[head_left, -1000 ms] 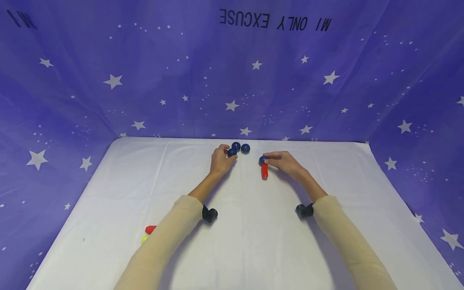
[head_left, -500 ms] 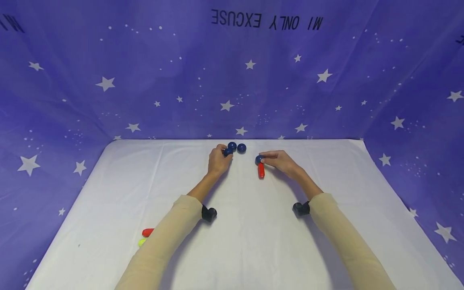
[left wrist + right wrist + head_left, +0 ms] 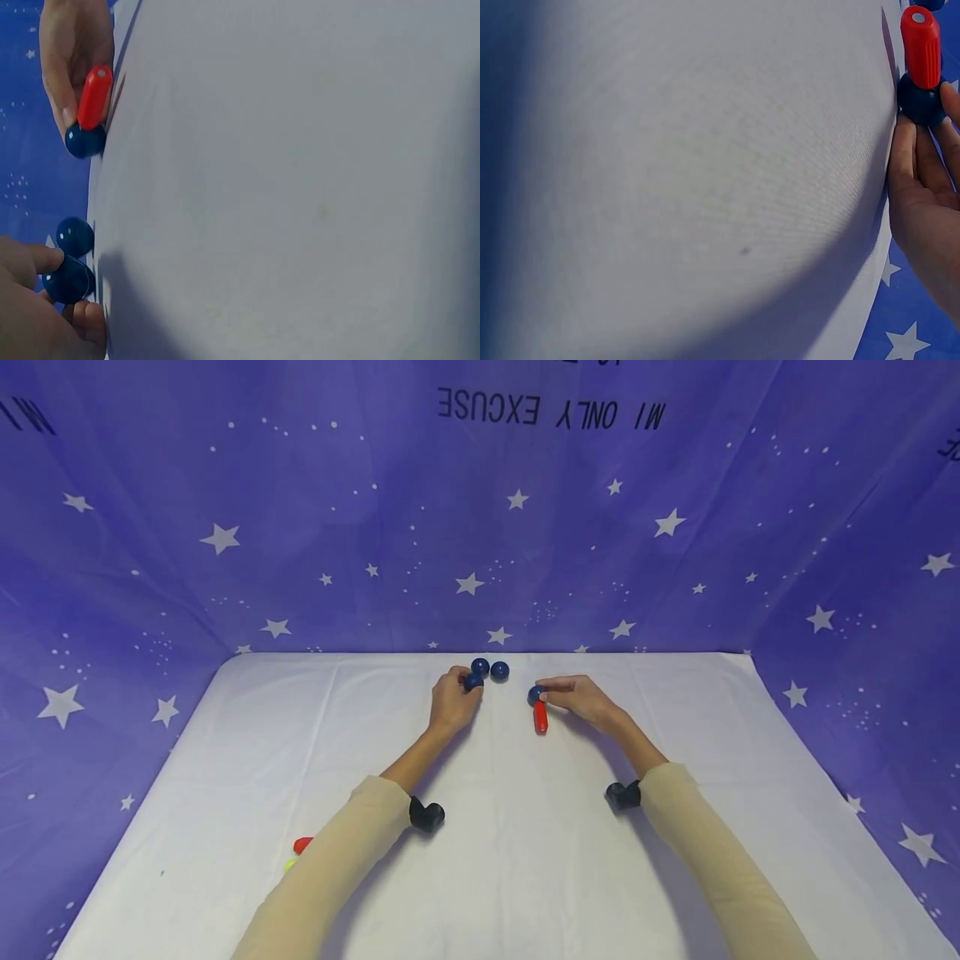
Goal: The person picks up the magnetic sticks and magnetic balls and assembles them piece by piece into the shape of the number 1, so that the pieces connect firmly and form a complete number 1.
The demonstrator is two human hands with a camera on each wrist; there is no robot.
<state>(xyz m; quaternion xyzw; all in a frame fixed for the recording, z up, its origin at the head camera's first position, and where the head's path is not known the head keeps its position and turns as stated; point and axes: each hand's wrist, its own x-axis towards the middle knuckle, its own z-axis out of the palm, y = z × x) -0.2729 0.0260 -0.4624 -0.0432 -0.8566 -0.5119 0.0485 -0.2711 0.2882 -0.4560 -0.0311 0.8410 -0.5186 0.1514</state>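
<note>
From where I stand, both hands are out near the far edge of the desk (image 3: 232, 760), which wears a white cloth with faint creases. The left hand (image 3: 453, 703) has a blue ball in its grip, pinched between thumb and fingers. Just past it, close to the edge, sit two more balls, the middle ball (image 3: 480, 667) and the end ball (image 3: 499, 671), side by side. Whether the pinched one touches its neighbour, I can't tell.

A little apart, the right hand (image 3: 583, 700) comes in from the side, its grip closed with the fingertips on another ball, the right ball (image 3: 535, 695). A red rod (image 3: 541, 717) meets that ball and points back toward the person; it is ribbed along its side, with a pale spot in the middle of its free end. How the two are joined is hidden.

Nearer the person, a second red piece (image 3: 302, 845) and a yellow bit (image 3: 290, 865) poke out from behind the left sleeve (image 3: 330, 860), mostly covered. Each cream cuff carries a black mount on its inner side, the left mount (image 3: 427, 817) and the right mount (image 3: 619, 796). Behind it all hangs a purple backdrop (image 3: 420, 527) with white stars and upside-down black lettering.
</note>
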